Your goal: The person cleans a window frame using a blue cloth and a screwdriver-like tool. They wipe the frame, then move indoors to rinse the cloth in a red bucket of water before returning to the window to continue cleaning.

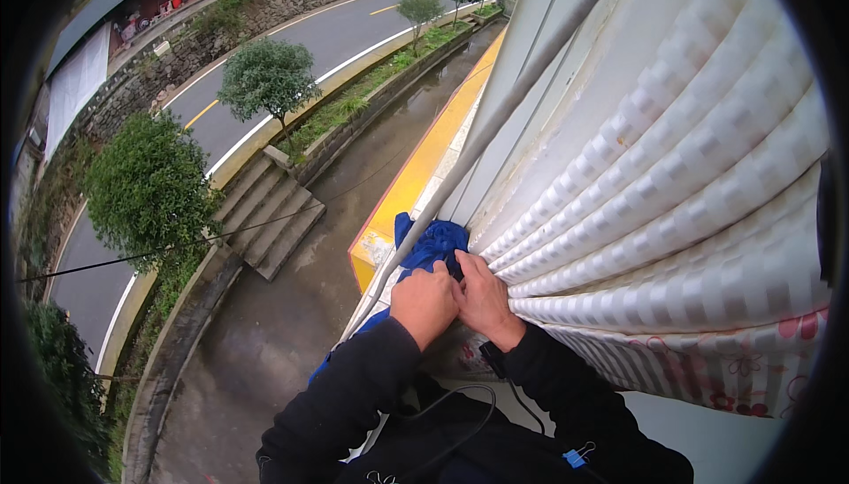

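Note:
A bunched blue cloth [438, 240] lies on the white ledge at the window, partly behind a grey metal bar [464, 159]. My left hand [424, 302] is curled into a fist at the near edge of this cloth, its fingertips turned out of sight. Pressed against it is my right hand [487, 300], with bent fingers reaching to the cloth's near right side. What lies between the two hands is hidden, so the right hand's grip is unclear. More blue material [375, 319] shows past my left forearm, along the ledge.
Pale checked curtains [637, 232] gather close to my right hand, with a flower-patterned hem [736, 364]. A white window frame [530, 86] runs beside them. Beyond the bar is a drop to wet paving [265, 345], concrete steps [268, 212] and a road [358, 26]. A cable [487, 411] loops before my body.

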Tool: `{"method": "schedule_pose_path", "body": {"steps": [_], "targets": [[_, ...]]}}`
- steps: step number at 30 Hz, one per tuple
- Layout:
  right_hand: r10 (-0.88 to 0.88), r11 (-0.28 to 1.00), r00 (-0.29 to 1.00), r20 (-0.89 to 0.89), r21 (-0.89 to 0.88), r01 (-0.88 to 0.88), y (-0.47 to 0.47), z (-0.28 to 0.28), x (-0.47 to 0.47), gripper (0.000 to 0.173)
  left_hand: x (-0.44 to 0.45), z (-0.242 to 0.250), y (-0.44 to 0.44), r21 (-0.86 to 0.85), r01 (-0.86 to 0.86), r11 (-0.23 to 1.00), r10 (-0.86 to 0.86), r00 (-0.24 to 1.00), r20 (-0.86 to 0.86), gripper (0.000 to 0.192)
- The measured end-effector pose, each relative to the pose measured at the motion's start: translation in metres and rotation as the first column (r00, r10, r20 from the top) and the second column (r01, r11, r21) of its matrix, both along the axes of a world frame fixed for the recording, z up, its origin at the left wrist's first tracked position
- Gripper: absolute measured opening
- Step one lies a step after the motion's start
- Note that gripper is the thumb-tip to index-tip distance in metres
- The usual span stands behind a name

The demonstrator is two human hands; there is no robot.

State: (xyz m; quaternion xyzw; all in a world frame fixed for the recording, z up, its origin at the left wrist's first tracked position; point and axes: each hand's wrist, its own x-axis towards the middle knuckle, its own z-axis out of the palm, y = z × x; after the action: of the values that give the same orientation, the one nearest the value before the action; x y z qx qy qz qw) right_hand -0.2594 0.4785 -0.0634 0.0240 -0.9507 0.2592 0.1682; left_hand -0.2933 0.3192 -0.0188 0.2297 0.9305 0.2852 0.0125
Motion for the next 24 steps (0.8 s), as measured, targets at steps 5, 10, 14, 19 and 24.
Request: {"method": "schedule_pose_path", "body": {"steps": [5,10,14,19,24], "targets": [[0.049,0.998,0.996,0.077,-0.044,-0.046,0.001,0.002,-0.008,0.048,-0.012,-0.019,0.005,-0.032,-0.063,0.998,0.062,0.998,-0.016,0.032],[0.046,0.973,0.995,0.094,-0.231,-0.023,-0.002,0.005,-0.004,0.040,-0.006,-0.034,0.005,0.114,-0.043,0.993,0.042,0.999,0.011,0.032],[0.038,0.860,0.981,0.192,-0.506,0.066,-0.005,0.008,0.005,0.044,-0.017,-0.035,0.006,0.238,-0.040,0.970,0.006,0.990,0.142,0.041],[0.371,0.346,0.759,0.535,-0.838,0.422,-0.004,0.028,0.013,0.046,-0.023,-0.023,-0.014,0.296,0.084,0.951,-0.190,0.918,0.349,0.044],[0.424,0.225,0.758,0.496,-0.868,0.442,-0.021,0.044,0.012,0.040,-0.044,-0.002,-0.032,0.281,0.266,0.922,-0.359,0.860,0.362,0.040]]}}
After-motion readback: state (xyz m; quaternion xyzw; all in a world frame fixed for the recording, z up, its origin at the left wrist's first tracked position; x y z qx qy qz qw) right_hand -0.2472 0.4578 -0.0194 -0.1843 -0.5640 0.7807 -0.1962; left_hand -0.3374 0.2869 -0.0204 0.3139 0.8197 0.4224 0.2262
